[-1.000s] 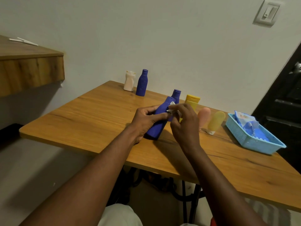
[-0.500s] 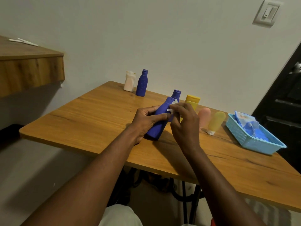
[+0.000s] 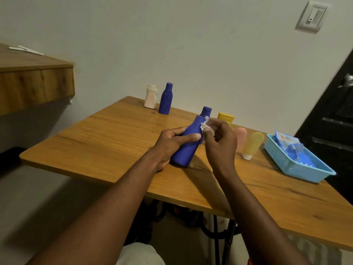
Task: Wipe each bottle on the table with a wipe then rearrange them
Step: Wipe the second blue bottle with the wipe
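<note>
My left hand (image 3: 172, 142) grips a tilted blue bottle (image 3: 186, 150) whose base rests on the wooden table (image 3: 107, 142). My right hand (image 3: 219, 142) pinches a small white wipe (image 3: 205, 126) against the bottle's neck. Behind my hands stand another blue bottle (image 3: 206, 111) and a yellow bottle (image 3: 226, 118), both partly hidden. To the right are a pink tube (image 3: 241, 138) and a yellow tube (image 3: 252, 145) with a white cap. A white bottle (image 3: 151, 96) and a third blue bottle (image 3: 165, 98) stand at the far edge by the wall.
A light blue basket (image 3: 286, 165) holding a wipes packet (image 3: 290, 148) sits at the table's right. A wooden shelf (image 3: 34, 81) juts out at the left. A dark door (image 3: 332, 119) stands to the right of the table.
My right hand has shifted the wipe slightly up along the neck of the held blue bottle. My left hand keeps its grip.
</note>
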Demonstrator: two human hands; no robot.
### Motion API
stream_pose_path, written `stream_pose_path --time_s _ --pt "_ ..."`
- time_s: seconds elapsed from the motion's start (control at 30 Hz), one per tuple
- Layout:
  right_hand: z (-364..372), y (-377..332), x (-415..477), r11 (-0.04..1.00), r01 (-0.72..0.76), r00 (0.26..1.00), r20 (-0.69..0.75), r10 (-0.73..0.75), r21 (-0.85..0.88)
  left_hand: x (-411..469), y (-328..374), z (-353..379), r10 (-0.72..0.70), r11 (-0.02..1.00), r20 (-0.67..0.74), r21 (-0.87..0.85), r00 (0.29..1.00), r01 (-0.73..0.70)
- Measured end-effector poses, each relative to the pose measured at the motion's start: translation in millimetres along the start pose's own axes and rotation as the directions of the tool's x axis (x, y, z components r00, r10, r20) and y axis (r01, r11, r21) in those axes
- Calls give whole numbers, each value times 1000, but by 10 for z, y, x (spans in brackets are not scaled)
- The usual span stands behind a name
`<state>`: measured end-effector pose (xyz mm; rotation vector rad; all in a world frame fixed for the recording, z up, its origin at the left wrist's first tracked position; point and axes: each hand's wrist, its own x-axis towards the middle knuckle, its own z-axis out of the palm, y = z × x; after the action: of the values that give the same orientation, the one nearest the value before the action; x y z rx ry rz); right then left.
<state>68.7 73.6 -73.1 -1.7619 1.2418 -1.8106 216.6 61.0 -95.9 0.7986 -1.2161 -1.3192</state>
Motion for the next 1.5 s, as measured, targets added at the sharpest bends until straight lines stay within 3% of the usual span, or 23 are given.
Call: stream_pose_path --time_s 0.1,0.17,0.33,0.53,0.67,1.2,1.5 --pt "1 -62 72 963 -195 981 16 196 188 -6 10 7 -21 999 34 -25 999 21" --pt "10 -52 55 947 -233 972 54 227 222 -3 12 4 -16 999 24 -44 1000 17" --pt "45 6 -141 989 -88 995 49 82 120 9 -7 -17 -13 998 -23 -63 1000 12" --pt "92 -34 -118 985 153 988 19 -152 -85 7 -14 -19 -23 998 30 -57 999 24" --pt "119 -32 -48 990 115 993 2 -115 -85 -1 4 -11 -31 999 5 -31 999 32" --pt "-4 -51 -121 942 246 967 120 -223 -227 4 -6 -18 -15 1000 28 -26 1000 16" --pt "-23 -48 -44 936 251 967 118 -228 -248 10 -20 -18 4 1000 36 4 999 -4"
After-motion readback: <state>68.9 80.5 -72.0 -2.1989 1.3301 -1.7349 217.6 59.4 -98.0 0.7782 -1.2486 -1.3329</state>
